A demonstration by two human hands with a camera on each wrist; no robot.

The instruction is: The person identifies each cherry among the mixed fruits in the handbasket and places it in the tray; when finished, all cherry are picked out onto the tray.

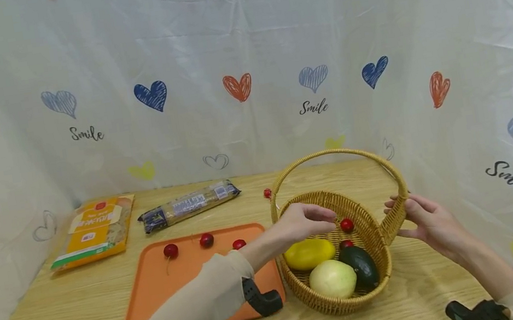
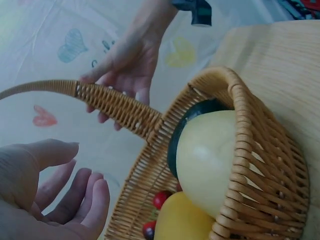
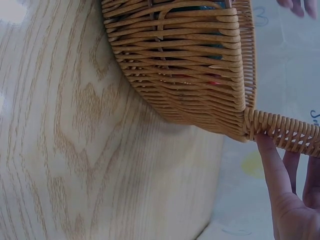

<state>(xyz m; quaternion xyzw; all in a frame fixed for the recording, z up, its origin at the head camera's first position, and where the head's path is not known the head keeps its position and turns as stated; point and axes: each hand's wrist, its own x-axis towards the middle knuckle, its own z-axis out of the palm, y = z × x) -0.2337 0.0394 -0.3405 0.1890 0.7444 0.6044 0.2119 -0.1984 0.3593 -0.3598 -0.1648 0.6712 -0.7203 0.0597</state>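
Observation:
A wicker basket [image 1: 335, 304] with a tall arched handle stands on the table. My right hand [image 1: 429, 217] holds the base of that handle on its right side, thumb and fingers on either side of the weave. Above the basket's opening my left hand [image 1: 306, 220] hovers with loosely bent fingers and nothing between them. Inside lie a yellow fruit [image 1: 309, 254], a pale round fruit [image 1: 332, 280], a dark green avocado [image 1: 363, 267] and red cherries [image 1: 347, 225]. The left wrist view shows the left thumb [image 2: 55, 151] apart from the fingertips.
Left of the basket, an orange tray [image 1: 146, 303] bears stemmed cherries [image 1: 170, 251], partly behind the left forearm. Farther back lie a long clear packet [image 1: 189, 206] and an orange food bag [image 1: 95, 228]. A small red item [image 1: 267, 193] sits behind the basket. Printed curtains enclose the table.

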